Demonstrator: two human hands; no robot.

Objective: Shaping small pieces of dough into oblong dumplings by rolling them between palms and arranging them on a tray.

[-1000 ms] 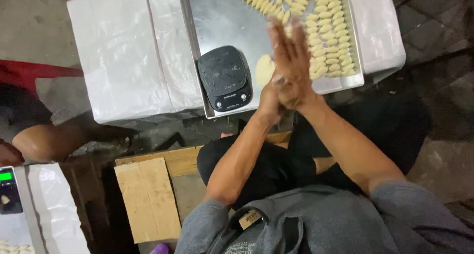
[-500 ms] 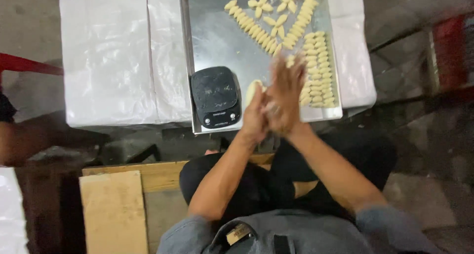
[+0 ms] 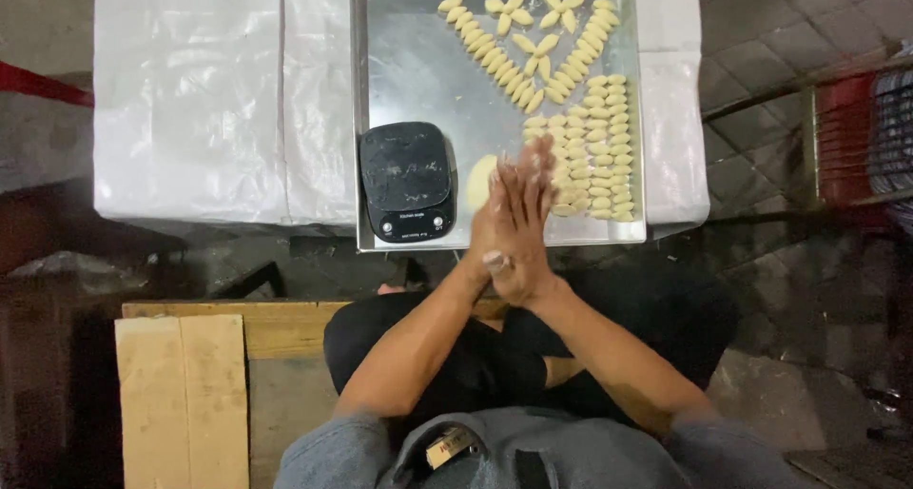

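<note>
left hand (image 3: 495, 224) and right hand (image 3: 529, 224) pressed palm to palm, contents unclear; metal tray (image 3: 418, 80) holds dough pieces (image 3: 590, 146), black scale (image 3: 405, 181).

Bright overhead light glares off the metal tray (image 3: 409, 80) (floor around it dim); hands (image 3: 514, 227) slightly motion-blurred.

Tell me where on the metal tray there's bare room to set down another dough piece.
The metal tray is bare above the black scale, left of the diagonal dough row. The right side is crowded with packed dough pieces.
</note>
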